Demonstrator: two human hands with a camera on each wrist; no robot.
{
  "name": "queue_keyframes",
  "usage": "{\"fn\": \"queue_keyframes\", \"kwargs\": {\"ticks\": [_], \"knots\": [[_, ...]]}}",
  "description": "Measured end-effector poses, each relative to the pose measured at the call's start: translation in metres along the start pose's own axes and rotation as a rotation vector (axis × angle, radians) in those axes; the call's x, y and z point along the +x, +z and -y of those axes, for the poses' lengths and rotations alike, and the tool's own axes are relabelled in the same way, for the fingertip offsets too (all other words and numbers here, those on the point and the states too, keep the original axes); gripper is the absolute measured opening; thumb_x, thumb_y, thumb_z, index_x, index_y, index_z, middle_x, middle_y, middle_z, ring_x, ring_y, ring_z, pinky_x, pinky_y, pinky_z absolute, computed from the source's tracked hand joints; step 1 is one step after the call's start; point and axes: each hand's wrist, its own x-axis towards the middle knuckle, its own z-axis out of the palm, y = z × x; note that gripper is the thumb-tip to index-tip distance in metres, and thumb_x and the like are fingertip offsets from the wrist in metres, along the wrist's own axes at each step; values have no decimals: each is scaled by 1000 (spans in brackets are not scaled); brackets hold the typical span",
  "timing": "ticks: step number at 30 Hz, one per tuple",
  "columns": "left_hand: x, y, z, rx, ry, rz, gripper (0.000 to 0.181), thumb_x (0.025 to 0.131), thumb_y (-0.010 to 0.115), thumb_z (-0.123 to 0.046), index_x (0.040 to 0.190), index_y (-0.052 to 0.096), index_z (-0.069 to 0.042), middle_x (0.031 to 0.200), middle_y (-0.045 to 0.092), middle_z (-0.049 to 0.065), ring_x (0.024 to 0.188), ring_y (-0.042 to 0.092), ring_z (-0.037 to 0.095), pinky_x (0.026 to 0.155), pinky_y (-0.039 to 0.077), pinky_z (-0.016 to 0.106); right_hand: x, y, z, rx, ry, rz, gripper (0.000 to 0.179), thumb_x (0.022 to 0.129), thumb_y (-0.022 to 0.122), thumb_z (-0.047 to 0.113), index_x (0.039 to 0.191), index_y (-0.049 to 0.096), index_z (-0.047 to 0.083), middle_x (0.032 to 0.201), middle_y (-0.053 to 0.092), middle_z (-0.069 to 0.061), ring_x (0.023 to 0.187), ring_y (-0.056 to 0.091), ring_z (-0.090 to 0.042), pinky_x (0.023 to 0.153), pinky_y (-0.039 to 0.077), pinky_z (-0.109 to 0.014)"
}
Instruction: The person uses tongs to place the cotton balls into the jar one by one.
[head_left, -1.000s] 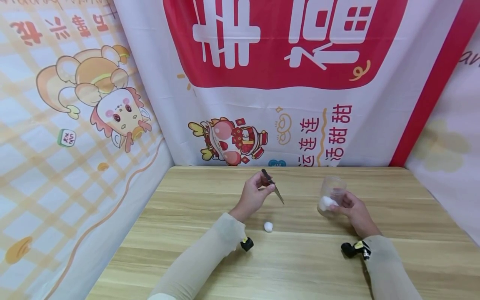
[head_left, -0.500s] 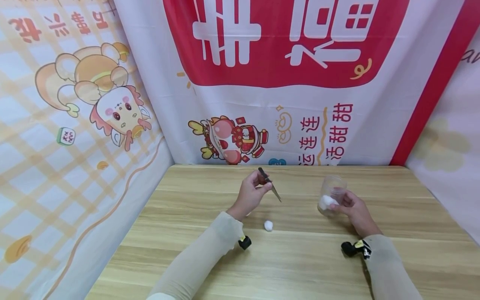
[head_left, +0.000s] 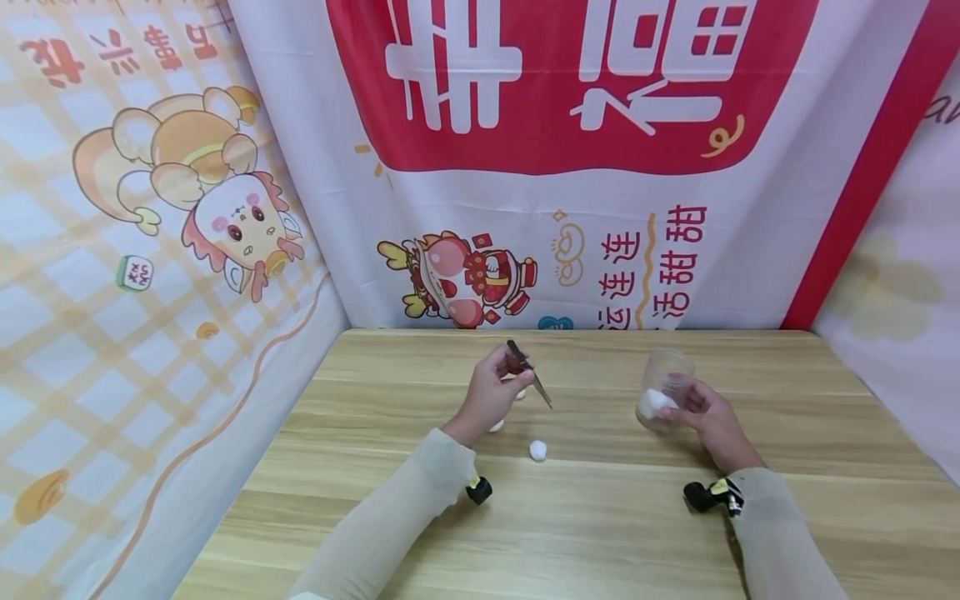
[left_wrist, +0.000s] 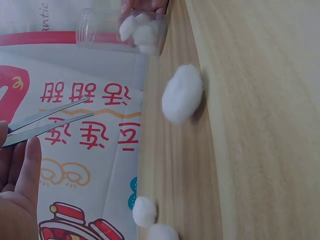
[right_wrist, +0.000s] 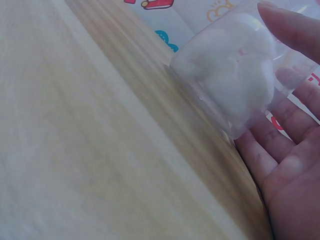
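My left hand [head_left: 491, 392] pinches a pair of tweezers [head_left: 534, 381] above the table. In the left wrist view the tweezers' tips [left_wrist: 89, 107] stand apart with nothing between them. A clear plastic jar [head_left: 666, 371] stands upright on the right, and my right hand [head_left: 708, 421] grips its side, thumb and fingers around it. Several cotton balls [right_wrist: 235, 70] lie in the bottom of the jar. One cotton ball [head_left: 537, 451] rests on the table between the hands. Two more, partly hidden by the left hand in the head view, show as a cotton ball [left_wrist: 145, 212] and another cotton ball [left_wrist: 163, 233].
The light wooden table [head_left: 600, 533] ends at a printed cloth backdrop [head_left: 540, 250] behind. A checked cloth [head_left: 172, 333] hangs at the left side. Black wrist cameras sit on both cuffs, the left camera [head_left: 478, 490] close above the table.
My left hand has moved a little to the left with the tweezers, bringing two cotton balls behind it into sight. The right hand and the jar have stayed in place.
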Motion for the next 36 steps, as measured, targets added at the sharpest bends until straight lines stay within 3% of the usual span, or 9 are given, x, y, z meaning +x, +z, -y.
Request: {"fn": "queue_keyframes", "kwargs": {"ticks": [5,11,19,26,29,36], "knots": [[-5,-5,-1,6,-34,13,21,92,68,-10,111,61,-11,103,66,12,94,64,21,80,57,32,0,0,-1,-4,-7,-2,82,84,76,36,148,34,8,150,38,-16,136,36,-32,110,34,-41],[-8,-9,-1,14,-47,24,20,92,67,-6,111,60,-7,103,66,14,93,64,22,79,57,33,0,0,-2,-3,-17,-3,82,84,77,35,148,34,7,149,39,-17,135,38,-31,101,40,-20],[-14,-11,-2,17,-70,31,20,93,66,-6,112,60,-6,106,65,16,95,64,22,82,57,32,0,0,-2,-8,-16,-4,83,84,77,35,149,33,7,150,38,-17,136,37,-32,107,37,-31],[-20,-13,-3,6,-38,16,19,90,69,-5,107,61,-6,102,66,20,92,64,22,80,57,33,0,1,-3,6,-42,-6,76,85,76,33,146,38,8,148,40,-18,131,43,-22,92,40,-11],[-23,-13,-4,5,-48,21,19,90,69,-4,107,61,-5,103,65,22,93,64,23,81,57,33,0,0,-2,-12,-35,-9,77,85,76,35,146,38,8,148,40,-18,132,41,-26,97,40,-16],[-29,-15,-7,22,-84,35,20,91,69,-7,109,61,-6,104,66,17,95,64,22,82,56,32,-1,1,2,-5,-4,-4,84,85,76,36,149,32,6,151,36,-18,137,34,-34,111,29,-48]]}}
